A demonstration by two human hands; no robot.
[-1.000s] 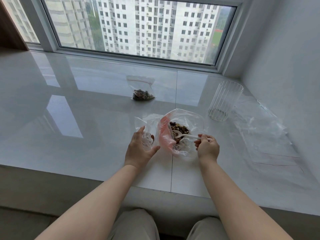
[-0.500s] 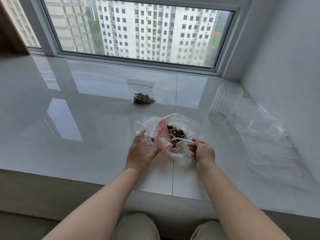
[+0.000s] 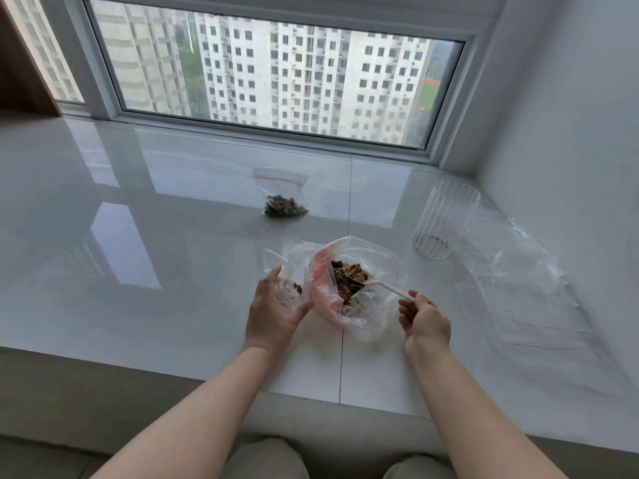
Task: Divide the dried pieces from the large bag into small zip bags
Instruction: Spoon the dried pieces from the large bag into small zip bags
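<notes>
Clear large bag (image 3: 377, 267) lies between the hands: left hand (image 3: 273, 311) grips small zip bag (image 3: 288, 288), right hand (image 3: 427, 321) pinches spoon (image 3: 383, 288).

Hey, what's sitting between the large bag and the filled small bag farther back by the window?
Nothing: the head view shows only bare white sill between the large bag and the filled small bag.

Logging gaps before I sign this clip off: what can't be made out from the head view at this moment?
- Left hand: its palm side faces away, so its grip on the small zip bag is hidden.
- Small zip bag: how many pieces it holds; crumpled plastic and the hand cover them.
- Spoon: whether the bowl is loaded; it merges with the dried pieces.
- Large bag: the amount left, masked by its pink fold.
- Right hand: the spoon handle's end is covered.
</notes>
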